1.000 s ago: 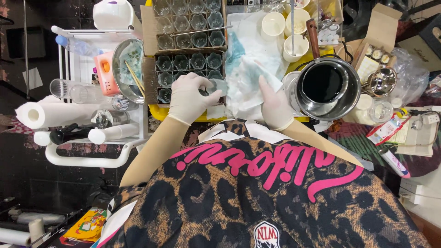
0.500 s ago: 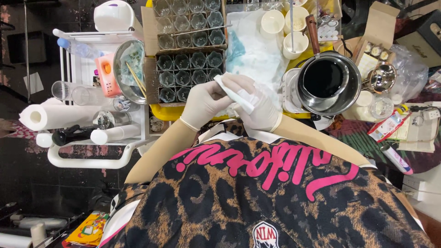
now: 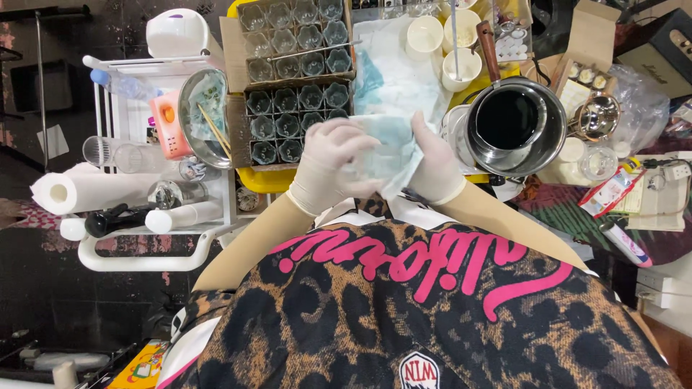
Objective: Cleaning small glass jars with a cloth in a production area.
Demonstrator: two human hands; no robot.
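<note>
Gloves cover both hands in the head view, which looks down over a leopard-print top with pink lettering. The left hand [image 3: 333, 167] and the right hand [image 3: 432, 167] meet just above the chest, over the near edge of the tabletop [image 3: 277, 180]. Between them sits a crumpled cloth [image 3: 386, 151], pale with a blue-green tint. The left grip is curled closed around the cloth's left side, fingers [image 3: 353, 140] wrapped over the top of it. The right grip is closed on the cloth's right side, the palm pressed against it and the fingers mostly hidden behind the folds. Whether anything lies inside the cloth cannot be told.

Just beyond the hands stands a cardboard box [image 3: 295, 72] divided into cells, each holding a small glass jar. Left of the box rests a metal bowl [image 3: 202, 119] with chopsticks [image 3: 215, 130] leaning in it. Further left is a white rack [image 3: 155, 245], with a paper roll [image 3: 79, 191] beside it and a plastic bottle [image 3: 126, 86] on top. Right of the hands is a steel pot [image 3: 512, 126] with a wooden handle, filled with dark liquid. Behind it stand three white cups [image 3: 443, 47]. A second sheet of the same pale cloth [image 3: 396, 65] lies spread between the box and the cups.
</note>
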